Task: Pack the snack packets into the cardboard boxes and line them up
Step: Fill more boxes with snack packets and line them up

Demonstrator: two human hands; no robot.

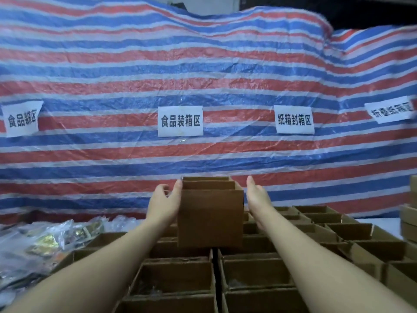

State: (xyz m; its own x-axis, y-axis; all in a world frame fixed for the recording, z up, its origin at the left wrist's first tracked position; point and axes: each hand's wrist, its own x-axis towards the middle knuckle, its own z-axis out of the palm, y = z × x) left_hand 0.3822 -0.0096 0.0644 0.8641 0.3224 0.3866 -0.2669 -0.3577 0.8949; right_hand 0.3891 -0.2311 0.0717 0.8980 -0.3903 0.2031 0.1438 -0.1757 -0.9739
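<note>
Left hand (163,201): fingers curled loosely, thumb and forefinger spread in a narrow C. The thumb lies up along the left wall of the raised box (209,216), tip near its top rim; the other fingertips curl back at the far left edge. Cannot tell how firmly they press.

Right hand (257,196): fingers straight and together, palm facing the box's right wall. Hand sits just beside that wall; whether it touches cannot be told, since a thin gap shows near the top corner.

Raised box: open-topped, upright, brown cardboard, between the two hands and above the rows of boxes (255,276) on the table. Inner walls show at its top; contents not visible.

Rows of boxes: open tops, packed side by side, filling the lower middle and right. Something shiny lies in the bottom of two near ones; too dark to identify.

Packets (47,239): heap of clear and gold wrappers, lower left, beside the rows, well apart from both hands.

Tarp (203,71): red, blue and white stripes, hung behind the table. Four white paper signs on it; the middle sign (180,121) is directly above the raised box.
</note>
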